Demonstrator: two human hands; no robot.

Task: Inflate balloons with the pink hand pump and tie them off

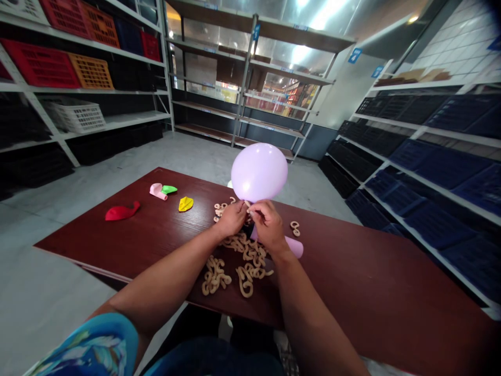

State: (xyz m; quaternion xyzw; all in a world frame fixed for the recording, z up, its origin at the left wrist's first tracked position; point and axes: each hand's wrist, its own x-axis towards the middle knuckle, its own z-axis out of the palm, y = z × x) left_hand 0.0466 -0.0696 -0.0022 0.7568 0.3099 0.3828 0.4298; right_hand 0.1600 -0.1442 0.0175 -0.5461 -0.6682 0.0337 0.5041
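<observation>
An inflated light purple balloon [259, 172] stands just above both hands. My left hand [234, 218] is closed at its lower end, around the neck area. My right hand [267, 222] pinches at the same spot, close beside the left; a small pale bit shows between the fingertips. Beneath the right hand lies a purple cylinder [295, 247], partly covered by it. Many beige curled pieces [247, 249] are spread around and below the hands, and a couple of beige rings [295, 228] lie to the right.
On the brown table [352, 271] at left are flat balloons: red [121, 211], pink [156, 191], green [169, 189] and yellow [186, 204]. Shelves with crates [39, 62] stand at left, a metal rack [245, 78] behind, and dark bins [442, 209] at right.
</observation>
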